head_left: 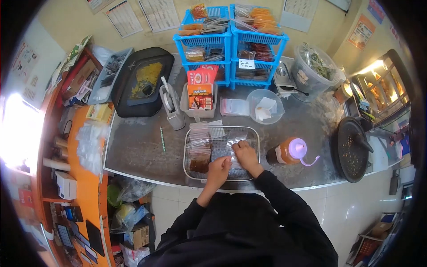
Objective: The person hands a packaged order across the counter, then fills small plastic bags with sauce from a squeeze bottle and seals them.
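Note:
A metal wire basket point(255, 133) sits at the front of the table, directly before me. Its left side holds a stack of clear plastic sachets with brown sauce point(199, 153). On the right side lie shiny clear plastic packets point(233, 141), whose contents are hard to make out. My right hand point(246, 156) reaches over the basket's right side, fingers curled down and closed on one of these packets. Over the basket's middle, my left hand point(219, 172) is closed in a pinch beside the right; whatever lies between its fingertips is too small to name.
A sauce bottle with a purple cap point(297, 149) stands right of the basket. Farther right is a stone mortar point(349, 151) with a pestle. Behind are a tub with leaflets point(198, 111), a round plastic bowl point(278, 116) and blue tiered racks point(258, 38). A green-striped pen point(163, 139) lies left.

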Demonstrator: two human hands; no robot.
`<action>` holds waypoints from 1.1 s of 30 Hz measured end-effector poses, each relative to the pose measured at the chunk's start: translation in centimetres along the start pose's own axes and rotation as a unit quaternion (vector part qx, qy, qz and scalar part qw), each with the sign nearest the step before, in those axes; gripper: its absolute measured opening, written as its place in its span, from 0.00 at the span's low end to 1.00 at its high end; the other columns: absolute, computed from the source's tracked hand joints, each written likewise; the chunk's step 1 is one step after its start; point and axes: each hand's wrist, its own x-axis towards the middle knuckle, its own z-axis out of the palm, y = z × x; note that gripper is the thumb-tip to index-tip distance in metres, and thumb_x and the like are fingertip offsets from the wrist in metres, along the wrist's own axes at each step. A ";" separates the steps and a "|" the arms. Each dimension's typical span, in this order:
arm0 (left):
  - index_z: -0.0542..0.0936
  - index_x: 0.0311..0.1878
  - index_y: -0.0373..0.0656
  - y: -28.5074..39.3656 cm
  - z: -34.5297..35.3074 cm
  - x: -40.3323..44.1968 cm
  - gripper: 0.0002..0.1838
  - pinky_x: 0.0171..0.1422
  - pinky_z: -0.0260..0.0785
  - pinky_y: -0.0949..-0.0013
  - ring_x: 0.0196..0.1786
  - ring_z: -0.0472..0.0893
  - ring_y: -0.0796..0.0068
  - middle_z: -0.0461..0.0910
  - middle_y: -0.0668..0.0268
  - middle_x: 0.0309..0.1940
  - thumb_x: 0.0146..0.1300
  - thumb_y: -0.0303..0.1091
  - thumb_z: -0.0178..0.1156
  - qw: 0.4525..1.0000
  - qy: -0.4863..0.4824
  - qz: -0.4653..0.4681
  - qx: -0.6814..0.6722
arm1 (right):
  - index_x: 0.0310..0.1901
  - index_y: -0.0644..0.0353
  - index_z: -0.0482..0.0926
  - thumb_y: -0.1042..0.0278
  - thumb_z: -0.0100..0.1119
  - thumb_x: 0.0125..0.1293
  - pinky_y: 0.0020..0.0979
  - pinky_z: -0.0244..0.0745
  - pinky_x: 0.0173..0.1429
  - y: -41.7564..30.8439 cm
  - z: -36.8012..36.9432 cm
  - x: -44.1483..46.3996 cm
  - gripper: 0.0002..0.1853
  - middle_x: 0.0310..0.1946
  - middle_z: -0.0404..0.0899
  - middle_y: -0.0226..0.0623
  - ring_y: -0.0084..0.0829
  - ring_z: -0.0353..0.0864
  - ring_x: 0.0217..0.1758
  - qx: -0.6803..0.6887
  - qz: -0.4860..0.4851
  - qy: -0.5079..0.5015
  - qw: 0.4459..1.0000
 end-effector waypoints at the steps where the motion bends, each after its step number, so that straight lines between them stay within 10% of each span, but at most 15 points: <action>1: 0.79 0.54 0.27 0.0 0.3 0.4 0.15 0.50 0.80 0.71 0.47 0.86 0.70 0.84 0.57 0.47 0.76 0.31 0.51 0.999 0.002 -0.025 -0.046 | 0.46 0.57 0.79 0.74 0.57 0.58 0.41 0.79 0.48 0.0 -0.1 -0.3 0.13 0.40 0.77 0.42 0.43 0.79 0.49 0.025 0.007 0.017 1.000; 17: 0.81 0.51 0.30 3.5 2.0 1.8 0.13 0.51 0.83 0.69 0.46 0.85 0.73 0.84 0.59 0.45 0.71 0.31 0.61 0.937 0.019 -0.086 -0.338 | 0.51 0.62 0.81 0.79 0.64 0.62 0.34 0.79 0.44 -4.7 -9.3 -3.0 0.15 0.38 0.79 0.43 0.38 0.85 0.40 0.358 0.087 0.177 0.913; 33: 0.79 0.44 0.37 6.5 0.1 2.0 0.08 0.29 0.76 0.76 0.37 0.83 0.80 0.84 0.65 0.35 0.73 0.33 0.58 0.995 -0.090 0.027 -0.036 | 0.48 0.66 0.83 0.77 0.68 0.59 0.27 0.82 0.44 -3.4 -11.9 -3.1 0.14 0.38 0.86 0.42 0.30 0.89 0.41 0.408 0.124 0.085 0.901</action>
